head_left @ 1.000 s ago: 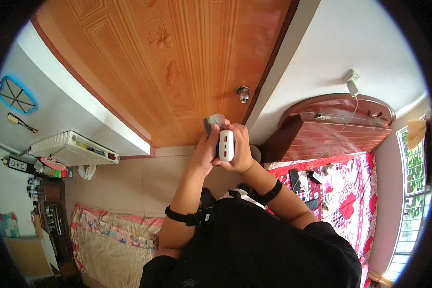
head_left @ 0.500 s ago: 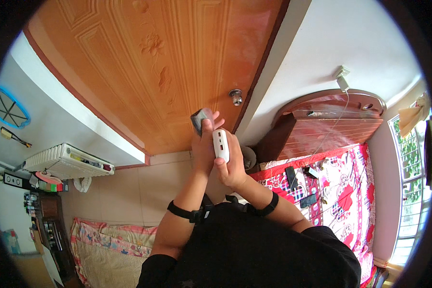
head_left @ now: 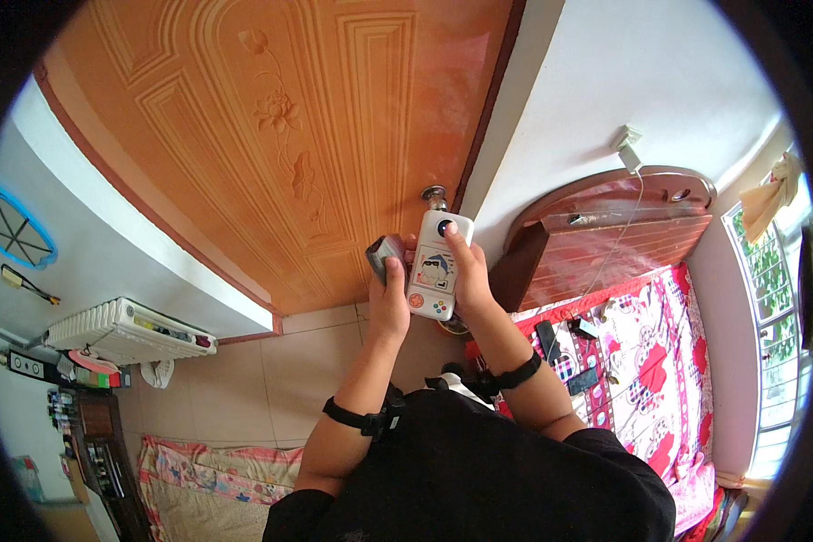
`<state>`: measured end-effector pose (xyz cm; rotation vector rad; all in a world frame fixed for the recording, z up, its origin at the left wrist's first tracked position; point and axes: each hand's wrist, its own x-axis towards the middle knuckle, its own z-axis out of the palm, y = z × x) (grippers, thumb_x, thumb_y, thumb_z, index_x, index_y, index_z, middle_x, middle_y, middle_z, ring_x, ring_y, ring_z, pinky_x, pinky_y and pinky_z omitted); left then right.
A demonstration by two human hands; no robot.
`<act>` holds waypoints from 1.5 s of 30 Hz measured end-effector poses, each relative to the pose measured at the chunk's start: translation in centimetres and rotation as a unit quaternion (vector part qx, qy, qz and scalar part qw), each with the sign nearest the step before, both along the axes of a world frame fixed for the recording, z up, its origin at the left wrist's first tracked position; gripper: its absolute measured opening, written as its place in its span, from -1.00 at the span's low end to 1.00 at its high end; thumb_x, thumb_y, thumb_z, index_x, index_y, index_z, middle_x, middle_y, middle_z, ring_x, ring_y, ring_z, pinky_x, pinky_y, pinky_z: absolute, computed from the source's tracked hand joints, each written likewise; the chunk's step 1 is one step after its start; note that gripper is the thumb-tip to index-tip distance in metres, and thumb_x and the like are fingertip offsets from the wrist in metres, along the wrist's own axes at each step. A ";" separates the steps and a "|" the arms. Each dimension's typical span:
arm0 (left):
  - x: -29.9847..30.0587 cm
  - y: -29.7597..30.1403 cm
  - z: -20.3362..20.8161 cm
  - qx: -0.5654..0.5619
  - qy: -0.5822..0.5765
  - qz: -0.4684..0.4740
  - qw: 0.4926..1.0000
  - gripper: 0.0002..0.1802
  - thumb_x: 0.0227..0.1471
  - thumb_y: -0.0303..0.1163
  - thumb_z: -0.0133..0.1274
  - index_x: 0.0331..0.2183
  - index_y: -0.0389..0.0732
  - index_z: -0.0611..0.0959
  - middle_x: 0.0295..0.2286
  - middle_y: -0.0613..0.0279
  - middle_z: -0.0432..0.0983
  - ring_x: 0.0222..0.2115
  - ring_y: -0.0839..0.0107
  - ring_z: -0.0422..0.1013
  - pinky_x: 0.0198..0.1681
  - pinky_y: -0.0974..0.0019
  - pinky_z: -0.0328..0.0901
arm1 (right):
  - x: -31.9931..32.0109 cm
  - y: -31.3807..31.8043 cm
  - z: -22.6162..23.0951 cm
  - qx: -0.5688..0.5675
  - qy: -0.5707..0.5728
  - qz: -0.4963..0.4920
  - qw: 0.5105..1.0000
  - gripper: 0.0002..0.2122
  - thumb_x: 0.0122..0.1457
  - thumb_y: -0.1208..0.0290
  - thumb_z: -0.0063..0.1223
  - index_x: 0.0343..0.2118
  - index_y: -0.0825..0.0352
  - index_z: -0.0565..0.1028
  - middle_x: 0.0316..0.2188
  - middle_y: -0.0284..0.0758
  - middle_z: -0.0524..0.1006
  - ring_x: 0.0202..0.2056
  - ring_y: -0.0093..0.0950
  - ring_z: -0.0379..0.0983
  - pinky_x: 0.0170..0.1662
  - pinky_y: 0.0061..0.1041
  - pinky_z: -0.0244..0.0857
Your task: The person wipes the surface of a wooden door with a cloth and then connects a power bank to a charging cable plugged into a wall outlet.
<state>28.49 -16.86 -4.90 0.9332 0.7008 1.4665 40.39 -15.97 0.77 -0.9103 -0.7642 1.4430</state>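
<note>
Overhead from my feed, a carved orange wooden door (head_left: 271, 154) filled the upper middle, with a pale wall on either side and beige floor tiles (head_left: 271, 388) below it. Far left I saw a white slatted rack (head_left: 122, 330) against the wall and a patterned mat (head_left: 217, 479) on the floor. Moving right, my left hand (head_left: 388, 303) was closed around a small dark grey object (head_left: 382, 256), which sat at the fingertips just left of the other device. My right hand (head_left: 468, 275) gripped a white handheld device (head_left: 436, 266) with a cartoon sticker and coloured buttons, thumb up near its round top button. That device stood upright between both hands, its top just below the metal door knob (head_left: 434, 194). Both wrists wore black straps. Further right stood a reddish wooden headboard (head_left: 605, 239) and a bed (head_left: 659, 379) with a red floral cover.
</note>
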 end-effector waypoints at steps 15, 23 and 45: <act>-3.5 2.9 -0.2 0.029 0.073 0.071 0.994 -0.29 0.29 0.09 -0.17 0.18 -0.33 0.36 0.16 0.04 0.31 0.19 0.24 0.23 0.25 0.21 0.10 | -2.4 -0.5 -3.1 0.025 -0.272 0.067 0.960 -0.62 0.25 0.23 0.13 -0.08 0.39 0.29 -0.26 -0.19 0.52 -0.26 -0.45 0.53 -0.21 -0.42 0.46; -5.0 -0.3 3.2 0.017 0.095 0.009 0.995 -0.19 0.28 0.12 -0.19 0.27 -0.34 0.16 0.24 0.07 0.18 0.24 0.24 0.13 0.29 0.19 0.03 | -4.1 -1.1 -2.0 0.003 -0.278 0.016 0.960 -0.67 0.32 0.22 0.03 -0.08 0.42 0.36 -0.30 -0.31 0.51 -0.27 -0.56 0.45 -0.20 -0.48 0.40; -3.3 -0.6 3.5 0.135 0.207 0.093 0.965 -0.26 0.28 -0.06 -0.09 0.24 -0.42 0.18 0.24 -0.05 0.15 0.27 0.16 0.07 0.31 0.20 -0.07 | -1.9 -1.2 -1.5 -0.025 0.083 0.117 0.989 -0.62 0.37 0.11 -0.13 0.12 0.21 0.29 -0.12 -0.26 0.52 -0.19 -0.38 0.55 -0.16 -0.27 0.53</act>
